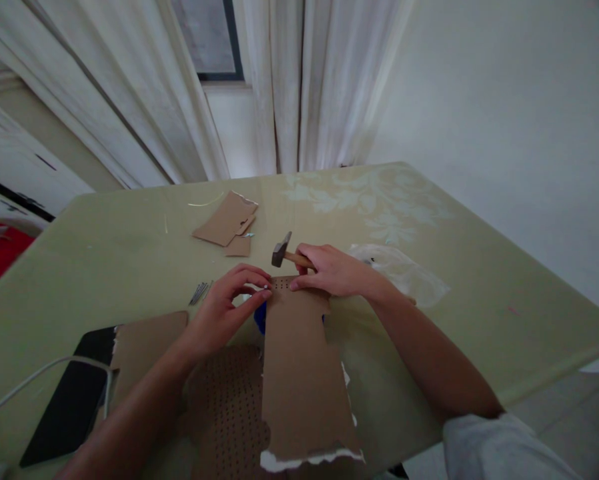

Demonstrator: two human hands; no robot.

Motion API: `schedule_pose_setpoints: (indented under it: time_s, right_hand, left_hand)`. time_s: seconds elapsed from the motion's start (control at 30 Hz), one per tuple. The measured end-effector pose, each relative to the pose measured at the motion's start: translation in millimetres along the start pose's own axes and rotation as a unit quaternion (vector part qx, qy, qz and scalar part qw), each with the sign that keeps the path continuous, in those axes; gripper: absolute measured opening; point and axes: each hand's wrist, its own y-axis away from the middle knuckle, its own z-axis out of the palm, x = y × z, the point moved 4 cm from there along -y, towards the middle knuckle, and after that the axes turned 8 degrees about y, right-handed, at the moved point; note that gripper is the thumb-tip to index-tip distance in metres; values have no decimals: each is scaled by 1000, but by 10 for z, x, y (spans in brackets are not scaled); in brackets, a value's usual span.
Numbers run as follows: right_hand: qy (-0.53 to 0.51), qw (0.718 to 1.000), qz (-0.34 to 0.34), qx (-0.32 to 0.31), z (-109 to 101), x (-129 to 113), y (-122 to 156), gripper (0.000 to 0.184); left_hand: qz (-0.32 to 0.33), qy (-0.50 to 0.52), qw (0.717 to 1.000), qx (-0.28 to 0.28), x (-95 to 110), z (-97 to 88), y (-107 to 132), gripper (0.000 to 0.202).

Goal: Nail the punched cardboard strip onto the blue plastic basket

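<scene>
A long piece of brown cardboard [299, 373] with torn white edges lies in front of me, a few short rows of small holes punched near its far end. My left hand [234, 300] is at the far left corner of this piece, thumb and fingers pinched around a small nail [266, 287], of which only a bright tip shows. My right hand [329, 267] grips the wooden handle of a hammer [281, 253], its head pointing left above the board's far end. The right thumb rests on the cardboard beside the holes. Something blue [260, 319] shows partly beneath the board.
Several loose nails [198, 293] lie left of my left hand. Another cardboard piece [229, 400], full of holes, sits under my left forearm. Cardboard scraps [224, 220] lie farther back, a clear plastic bag [404, 270] to the right, a black tablet-like slab [74, 393] and white cable [54, 363] at left.
</scene>
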Motion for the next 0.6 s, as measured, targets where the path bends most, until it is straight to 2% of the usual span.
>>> schedule_pose_setpoints:
  time_s: [0.13,0.23,0.33,0.47,0.6]
  right_hand:
    - [20,1000,-9,9,-9,-7,-1,32]
    - [59,996,-31,53,-102,-87,63,22]
    - [56,994,-49,74,-223,-226,188,23]
    - [23,996,-31,85,-341,-435,354,24]
    - [68,994,-23,78,-330,-623,422,28]
  left_hand:
    - [3,-22,1000,9,25,9,-19,14]
    - [-9,-49,999,22,47,26,-16,17]
    - [-10,-79,996,34,64,39,-3,18]
    - [32,-115,992,46,92,46,8,15]
    - [69,-148,985,48,105,44,14,11]
